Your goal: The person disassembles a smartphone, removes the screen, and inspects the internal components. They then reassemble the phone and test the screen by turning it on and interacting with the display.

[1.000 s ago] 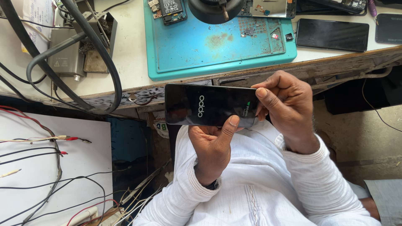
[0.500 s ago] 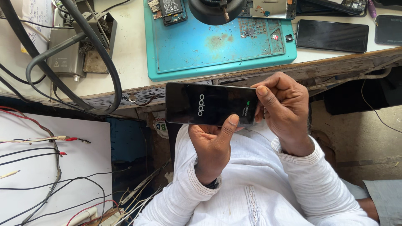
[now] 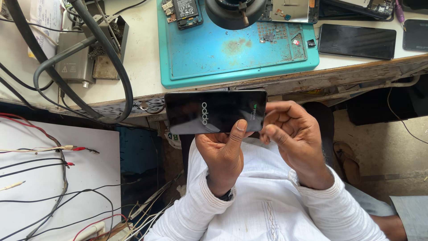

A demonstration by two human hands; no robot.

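My left hand (image 3: 225,151) holds a black smartphone (image 3: 209,111) lengthwise over my lap, just in front of the table edge, with the thumb lying on its lit dark screen. The screen shows a white logo and a small green mark near its right end. My right hand (image 3: 298,138) hovers at the phone's right end, fingers loosely curled and holding nothing. Whether its fingertips touch the phone's edge I cannot tell.
A teal work mat (image 3: 232,49) on the table carries small parts, an opened phone body and a round black base (image 3: 234,11). Another dark phone (image 3: 356,41) lies at the right. Thick grey cables (image 3: 107,58) loop at the left. A white board (image 3: 67,178) with thin wires is lower left.
My right hand has drawn back from the phone's right end, where its fingers lay over the screen before. The phone stays in my left hand, nearly still.
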